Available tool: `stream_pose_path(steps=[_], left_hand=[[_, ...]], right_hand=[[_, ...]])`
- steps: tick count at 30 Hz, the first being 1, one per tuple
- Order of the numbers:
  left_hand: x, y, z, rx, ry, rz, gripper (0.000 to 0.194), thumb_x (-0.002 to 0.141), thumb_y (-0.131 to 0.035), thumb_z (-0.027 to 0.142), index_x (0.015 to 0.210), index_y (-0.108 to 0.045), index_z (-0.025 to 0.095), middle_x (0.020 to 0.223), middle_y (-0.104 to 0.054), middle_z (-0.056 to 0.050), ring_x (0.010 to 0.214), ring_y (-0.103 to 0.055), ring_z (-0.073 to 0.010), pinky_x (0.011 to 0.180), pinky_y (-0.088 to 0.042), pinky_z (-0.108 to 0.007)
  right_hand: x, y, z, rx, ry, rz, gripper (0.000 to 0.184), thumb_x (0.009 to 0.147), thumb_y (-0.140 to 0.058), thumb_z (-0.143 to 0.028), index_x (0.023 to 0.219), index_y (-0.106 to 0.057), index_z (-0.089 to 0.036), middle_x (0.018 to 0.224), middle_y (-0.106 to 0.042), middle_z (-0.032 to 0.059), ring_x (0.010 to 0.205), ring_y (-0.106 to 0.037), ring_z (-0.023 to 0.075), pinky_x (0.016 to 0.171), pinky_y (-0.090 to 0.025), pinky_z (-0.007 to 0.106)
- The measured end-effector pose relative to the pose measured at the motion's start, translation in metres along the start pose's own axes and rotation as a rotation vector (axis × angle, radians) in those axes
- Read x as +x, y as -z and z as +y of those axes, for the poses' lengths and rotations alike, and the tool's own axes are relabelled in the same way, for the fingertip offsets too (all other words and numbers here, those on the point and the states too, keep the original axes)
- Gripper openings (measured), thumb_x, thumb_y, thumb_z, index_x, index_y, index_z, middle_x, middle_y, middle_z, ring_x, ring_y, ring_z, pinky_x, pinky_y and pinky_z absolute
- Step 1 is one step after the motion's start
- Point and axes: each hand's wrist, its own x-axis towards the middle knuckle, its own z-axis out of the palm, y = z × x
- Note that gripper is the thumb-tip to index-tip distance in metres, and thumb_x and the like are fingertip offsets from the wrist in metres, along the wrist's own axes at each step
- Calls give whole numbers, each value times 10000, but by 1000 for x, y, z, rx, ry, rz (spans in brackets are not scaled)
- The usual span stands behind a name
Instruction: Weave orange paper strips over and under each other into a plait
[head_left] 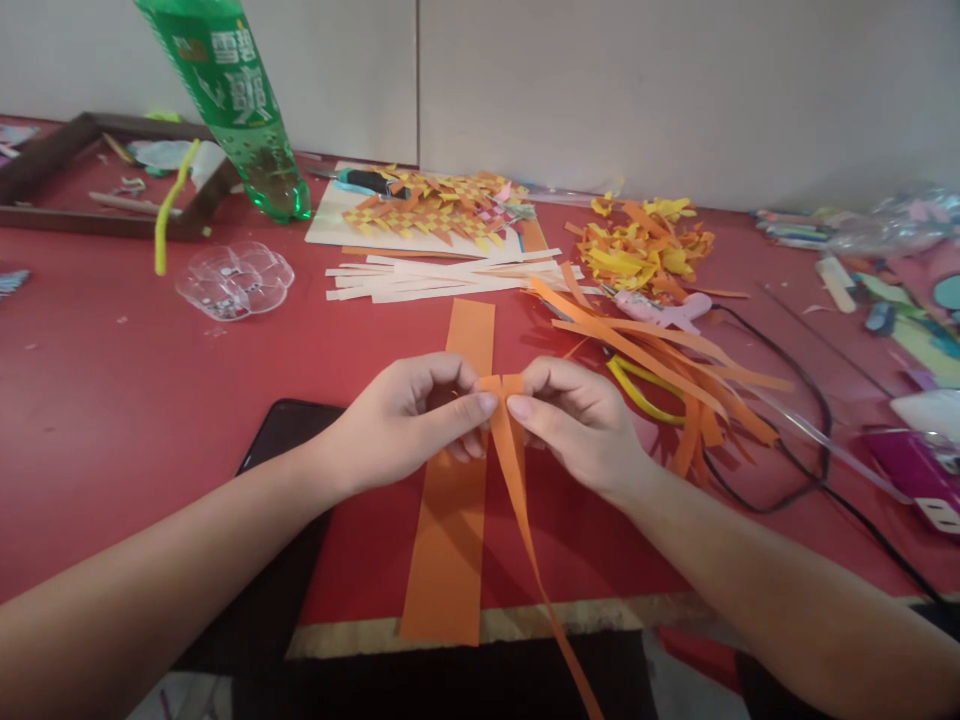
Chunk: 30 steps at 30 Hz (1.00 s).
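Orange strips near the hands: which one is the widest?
The flat strip beneath the left hand; the held paper and the loose strips beyond the right hand are narrower.

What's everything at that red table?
Pinched paper: count unclear, orange, between hands
Wide strip: one, orange, centre
Loose strips: many, orange, right
Narrow strips: several, white, back
Woven paper: several, orange-yellow, back
Scraps: many, orange-yellow, back
Knife: one, black-green, back
Glue gun: one, pink, right
Sprite bottle: one, green, back
Petal dish: one, clear, left
Stick: one, yellow, left
Frame: one, brown, left
Slab: one, black, left
Clutter: many, mixed, right
Left hand, right hand: one each, bare, centre
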Motion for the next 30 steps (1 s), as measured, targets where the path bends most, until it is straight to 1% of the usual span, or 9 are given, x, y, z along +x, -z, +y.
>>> stream_pose_path(steps=[4,7,13,17,20,22,24,26,30], left_hand=[[0,0,2,-36,25,17,253,820,-744,322,737,-576,151,578,-662,13,537,-642,-99,568,-549,-194],[-1,-1,3,-59,38,32,256,798,-769,299,733,-572,149,564,-659,18,522,-643,-97,556,-549,-184],[1,-2,2,-96,46,32,253,829,-739,304,747,-558,146,557,-641,32,510,-645,-84,540,-551,-164],[1,-2,1,-101,37,40,260,843,-720,321,755,-552,144,553,-622,42,503,-641,-78,529,-553,-158],[0,-2,1,-80,34,7,231,869,-683,319,786,-563,140,597,-624,38,542,-655,-89,545,-571,-178],[0,-2,1,-45,24,-33,211,884,-659,291,777,-562,136,623,-623,33,565,-654,-87,570,-575,-183],[0,-1,0,-13,7,-50,208,897,-633,266,756,-553,136,633,-613,32,571,-647,-80,591,-569,-181],[0,0,-1,13,-10,-39,223,910,-614,269,743,-544,139,623,-594,35,565,-643,-79,591,-557,-181],[0,2,-2,49,-47,-27,228,909,-618,278,740,-548,141,620,-576,40,559,-630,-75,581,-534,-170]], right_hand=[[0,-2,-2,-19,51,6,240,881,-673,-285,710,-530,-194,588,-435,-62,493,-337,69,461,-282,227],[0,-3,-4,-40,72,11,236,893,-658,-276,714,-527,-197,589,-426,-65,493,-324,69,461,-275,231],[1,-4,-5,-113,128,43,236,890,-659,-280,707,-530,-204,589,-455,-56,490,-362,77,460,-297,242],[0,-4,-4,-100,118,60,233,894,-658,-274,711,-531,-206,605,-476,-48,510,-419,84,470,-334,239],[0,-3,-2,-59,112,66,227,896,-663,-276,720,-539,-204,582,-479,-55,488,-416,79,452,-324,230],[0,-2,-1,-23,102,55,219,903,-661,-274,729,-551,-201,569,-494,-57,479,-421,75,444,-316,223],[0,-1,1,23,88,38,198,906,-663,-267,745,-572,-197,585,-521,-52,499,-453,74,457,-335,217],[0,0,3,71,78,8,171,904,-670,-254,763,-592,-196,612,-544,-49,526,-480,72,478,-358,211],[0,2,4,97,87,-57,161,898,-674,-208,757,-599,-188,636,-561,-48,546,-478,62,499,-364,206]])
